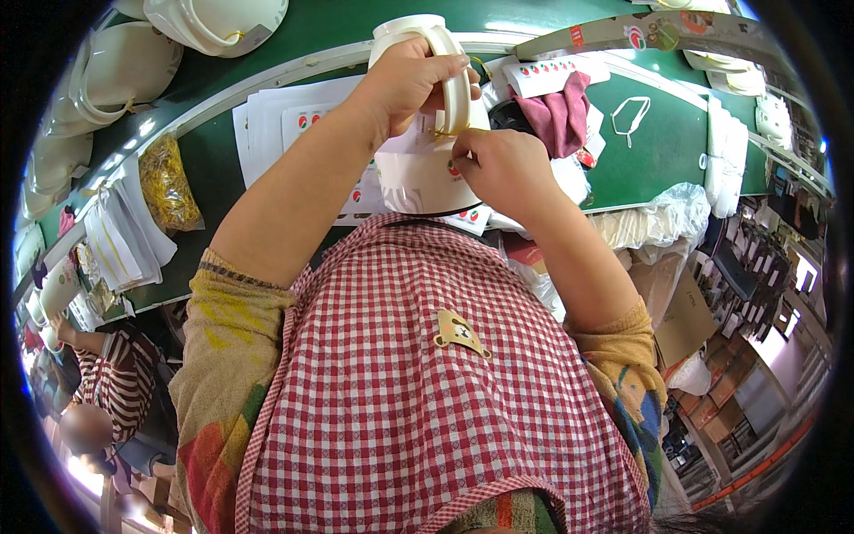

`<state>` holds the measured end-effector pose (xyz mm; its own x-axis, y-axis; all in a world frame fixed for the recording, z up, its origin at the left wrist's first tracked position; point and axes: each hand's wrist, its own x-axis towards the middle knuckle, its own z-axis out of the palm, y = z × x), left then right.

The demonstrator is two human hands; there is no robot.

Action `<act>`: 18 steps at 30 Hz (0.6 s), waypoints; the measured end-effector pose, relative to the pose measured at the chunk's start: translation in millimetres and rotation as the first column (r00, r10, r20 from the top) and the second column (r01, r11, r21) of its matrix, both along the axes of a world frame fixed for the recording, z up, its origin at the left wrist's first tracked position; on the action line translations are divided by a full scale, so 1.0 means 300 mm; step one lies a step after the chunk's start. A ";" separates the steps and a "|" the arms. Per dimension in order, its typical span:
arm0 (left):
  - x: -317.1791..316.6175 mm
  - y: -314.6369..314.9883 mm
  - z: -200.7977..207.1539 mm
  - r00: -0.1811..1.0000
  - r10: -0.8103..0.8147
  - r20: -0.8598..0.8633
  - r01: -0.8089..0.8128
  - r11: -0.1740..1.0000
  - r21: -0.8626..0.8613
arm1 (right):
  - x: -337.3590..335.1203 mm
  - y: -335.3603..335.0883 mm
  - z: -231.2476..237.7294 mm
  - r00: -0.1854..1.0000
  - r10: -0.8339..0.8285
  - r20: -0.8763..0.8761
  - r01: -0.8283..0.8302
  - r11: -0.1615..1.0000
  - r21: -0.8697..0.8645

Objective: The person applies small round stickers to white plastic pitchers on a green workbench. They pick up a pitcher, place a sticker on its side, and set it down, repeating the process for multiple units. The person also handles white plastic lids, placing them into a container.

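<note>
A white electric kettle [414, 182] stands on the bench in front of me, its dark base rim nearest my apron. My left hand [414, 84] is closed around the upper part of its white handle [456, 93]. A thin gold twist tie [442, 133] shows at the handle's lower part. Close beside that tie, my right hand [507, 169] is pinched against the kettle's right side, near a small red and green sticker. What its fingertips hold, if anything, is hidden.
Sticker sheets [298, 120] lie beneath and left of the kettle. A maroon cloth [560, 116] is at the right. A bag of gold ties [169, 182] sits farther left. More white kettles [124, 67] stand beyond the curved rail. A person [116, 383] works at lower left.
</note>
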<state>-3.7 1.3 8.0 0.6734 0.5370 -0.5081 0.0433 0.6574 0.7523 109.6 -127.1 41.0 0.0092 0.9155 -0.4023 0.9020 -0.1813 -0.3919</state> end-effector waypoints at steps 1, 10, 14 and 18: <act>0.001 0.000 -0.001 1.000 -0.005 0.002 0.005 1.000 0.000 | -0.002 -0.009 -0.002 1.000 -0.012 0.002 0.012 1.000 0.013; -0.019 0.008 -0.009 0.999 -0.018 0.026 0.018 1.000 -0.025 | -0.002 -0.113 -0.113 0.974 -0.227 -0.029 0.213 0.856 0.471; -0.056 0.042 0.031 0.997 -0.073 -0.035 0.071 0.995 -0.064 | 0.070 -0.180 -0.171 0.914 -0.205 -0.349 0.318 0.899 0.302; 0.006 0.079 0.203 0.990 -0.138 0.008 0.131 0.955 0.268 | 0.147 -0.309 -0.203 0.544 -0.559 -0.626 0.702 0.712 -0.025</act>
